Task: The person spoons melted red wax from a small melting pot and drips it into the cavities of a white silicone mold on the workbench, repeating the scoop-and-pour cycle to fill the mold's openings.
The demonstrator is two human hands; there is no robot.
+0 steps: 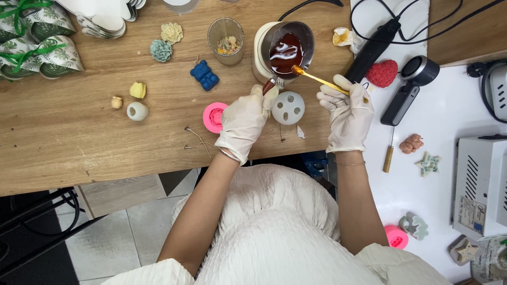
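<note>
My left hand (244, 122), gloved, was closed around the handle of the metal pitcher (287, 50), which stood on the wooden table (79, 142) and held dark red liquid wax. My right hand (348, 113), also gloved, pinched a gold spoon (317, 79), its bowl dipped at the pitcher's rim. The white round mould (288, 108) lay between my hands, just below the pitcher; a pink mould (214, 117) sat beside my left wrist. I judged the step to be stirring or scooping the wax. The next move called for a level spoon and a steady pitcher, as drips could mark the table.
</note>
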